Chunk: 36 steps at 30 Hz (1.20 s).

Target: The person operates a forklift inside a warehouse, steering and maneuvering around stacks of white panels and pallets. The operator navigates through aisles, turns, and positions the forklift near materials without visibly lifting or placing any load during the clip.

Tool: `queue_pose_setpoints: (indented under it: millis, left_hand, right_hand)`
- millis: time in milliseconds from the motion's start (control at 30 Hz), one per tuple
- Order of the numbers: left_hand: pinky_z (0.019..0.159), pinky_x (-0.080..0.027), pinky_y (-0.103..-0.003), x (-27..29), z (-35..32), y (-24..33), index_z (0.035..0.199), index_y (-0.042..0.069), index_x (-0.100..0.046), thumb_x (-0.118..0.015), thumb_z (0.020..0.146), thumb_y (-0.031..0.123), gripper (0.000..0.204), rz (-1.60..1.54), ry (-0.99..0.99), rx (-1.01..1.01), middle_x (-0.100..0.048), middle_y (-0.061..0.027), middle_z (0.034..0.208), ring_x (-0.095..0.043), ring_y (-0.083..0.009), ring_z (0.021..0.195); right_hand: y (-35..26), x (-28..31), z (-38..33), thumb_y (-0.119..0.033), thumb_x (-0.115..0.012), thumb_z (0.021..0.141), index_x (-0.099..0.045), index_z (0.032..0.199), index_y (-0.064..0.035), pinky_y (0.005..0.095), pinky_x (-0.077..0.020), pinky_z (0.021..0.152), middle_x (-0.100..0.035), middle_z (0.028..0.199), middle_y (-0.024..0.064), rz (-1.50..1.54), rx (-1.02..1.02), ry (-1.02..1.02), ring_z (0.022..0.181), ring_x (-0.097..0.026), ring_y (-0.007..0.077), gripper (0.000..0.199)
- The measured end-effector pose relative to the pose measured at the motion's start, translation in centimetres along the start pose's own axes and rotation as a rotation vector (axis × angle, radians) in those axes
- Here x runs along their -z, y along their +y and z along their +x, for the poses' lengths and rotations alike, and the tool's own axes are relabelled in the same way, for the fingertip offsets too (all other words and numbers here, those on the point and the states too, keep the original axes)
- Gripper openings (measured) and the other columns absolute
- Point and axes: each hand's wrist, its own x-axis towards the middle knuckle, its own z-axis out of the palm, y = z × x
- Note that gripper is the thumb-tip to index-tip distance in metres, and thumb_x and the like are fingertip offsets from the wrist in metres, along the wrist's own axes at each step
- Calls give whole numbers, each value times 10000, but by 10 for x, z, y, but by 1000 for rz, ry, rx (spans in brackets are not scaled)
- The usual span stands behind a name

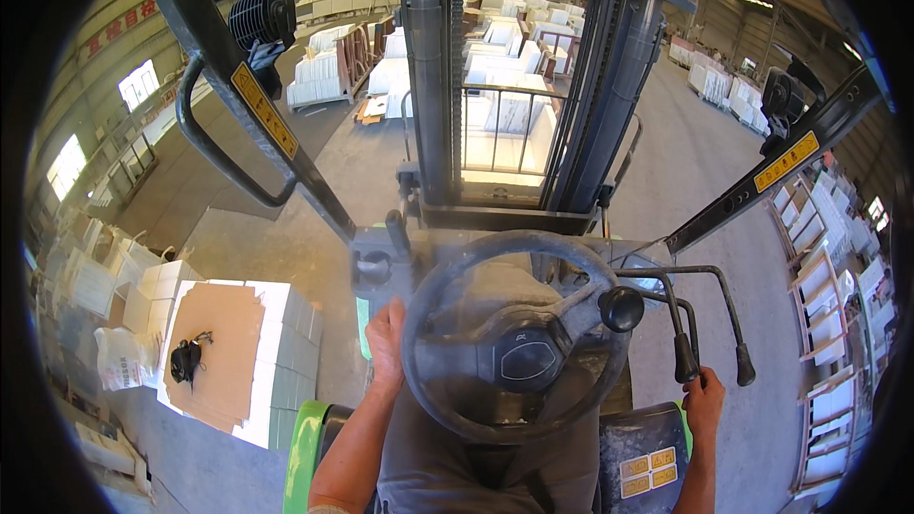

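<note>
The black steering wheel [447, 266] of a forklift is in front of me, with a round black knob [621, 308] on the right of its rim. My left hand [385, 341] is closed in a fist right beside the left of the rim; whether it grips the rim or something behind it is hidden. My right hand [704, 402] is closed around the lower end of a control lever [695, 338], covering its grip. Two more black levers flank it: one lever grip [685, 360] just left of my fingers, another lever grip [745, 365] to the right.
Ahead stands the dark mast [433, 86], with stacked white slabs [505, 124] beyond. At left, a pallet of white boxes [295, 343] carries a cardboard sheet [228, 324] and a small black item [186, 359]. Wooden racks [826, 328] line the right side of the concrete floor [743, 247].
</note>
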Motion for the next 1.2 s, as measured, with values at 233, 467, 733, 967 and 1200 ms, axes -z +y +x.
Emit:
queue_pose_setpoints:
  millis: [233, 467, 733, 967, 1200]
  left_hand:
    - [559, -356, -329, 0, -2, 1, 673, 20, -460, -556, 1051, 283, 471, -52, -8, 19, -399, 19, 652, -360, -85, 669]
    - [564, -368, -357, -1, 1, -5, 673, -6, -469, -546, 1047, 298, 488, -25, -3, 28, -399, -18, 635, -367, -102, 660]
    - [566, -373, -373, 2, 4, -8, 687, -17, -480, -537, 1050, 311, 492, 35, 7, 16, -387, -52, 628, -369, -115, 653]
    - [566, -373, -374, 1, 2, -1, 684, -18, -489, -544, 1050, 312, 496, 15, 11, 11, -401, -49, 625, -368, -118, 649]
    - [571, -378, -383, 1, -7, 3, 689, -20, -497, -533, 1051, 334, 507, 71, 23, -4, -416, -52, 624, -372, -123, 649]
  right_hand:
    - [3, 1, 0, -187, -603, 991, -683, 1123, 49, 327, -450, 475, -666, 698, 95, -13, -28, -11, 502, -577, 151, 282]
    - [14, -1, 4, -174, -594, 990, -688, 1093, 43, 340, -454, 474, -676, 687, 104, -31, 12, -3, 490, -591, 165, 258]
    - [-2, 0, 6, -181, -605, 991, -682, 1135, 53, 409, -529, 651, -724, 780, 155, -70, -17, -28, 675, -690, 264, 285]
    - [-67, 2, 7, -67, -669, 926, -616, 1275, 14, 469, -484, 1019, -635, 1274, 220, -269, 580, 453, 1161, -613, 407, 363]
    - [-91, -32, -21, 26, -634, 922, -620, 1267, 40, 445, -507, 1020, -607, 1320, 224, -143, 693, 229, 1190, -610, 412, 345]
